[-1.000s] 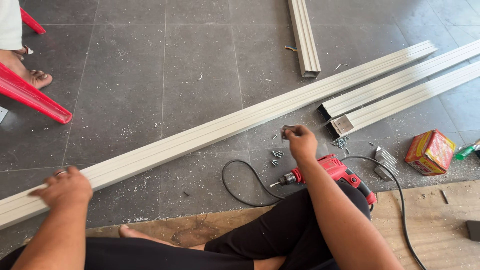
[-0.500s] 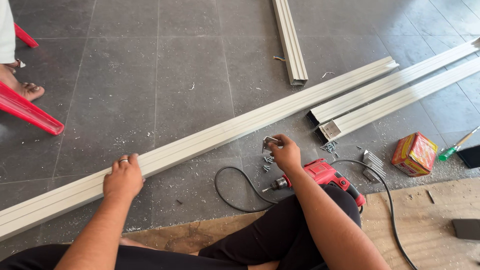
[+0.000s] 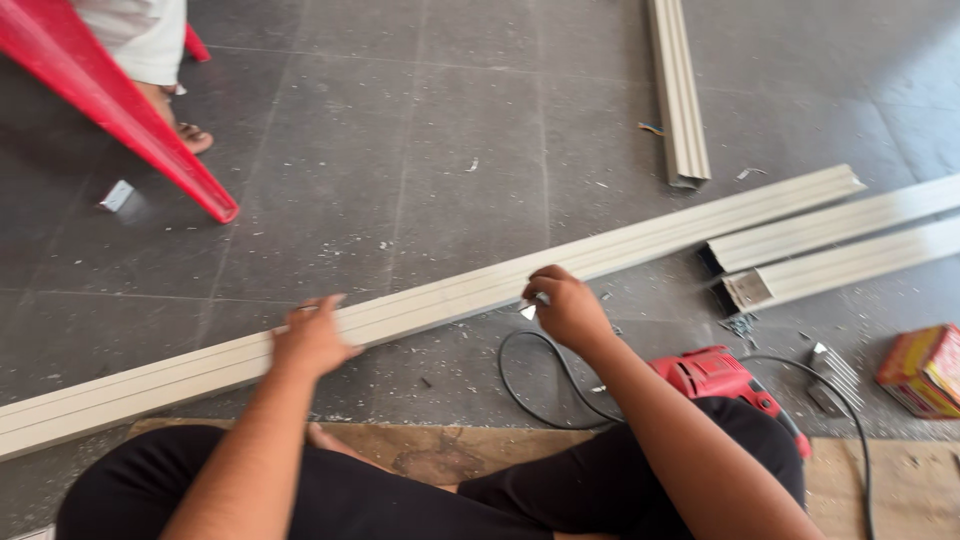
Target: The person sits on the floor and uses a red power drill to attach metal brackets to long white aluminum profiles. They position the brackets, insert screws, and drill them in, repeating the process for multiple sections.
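Grey floor tiles point(image 3: 300, 190) are dotted with metal chips. A long pale bar point(image 3: 640, 245) lies across them. It is touched by the left hand point(image 3: 312, 340), fingers loosely spread. A small silver piece point(image 3: 528, 311) is pinched by the right hand point(image 3: 565, 305) beside the bar. It looks ready to be set on the bar. A red drill point(image 3: 715, 375) waits near. A small box point(image 3: 922, 370) sits far right; what is inside cannot be seen.

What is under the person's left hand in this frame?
The left hand lies on the long pale metal profile, which rests on the dark tiled floor. The stretch of profile beneath the palm is covered, so whether the fingers grip it cannot be seen.
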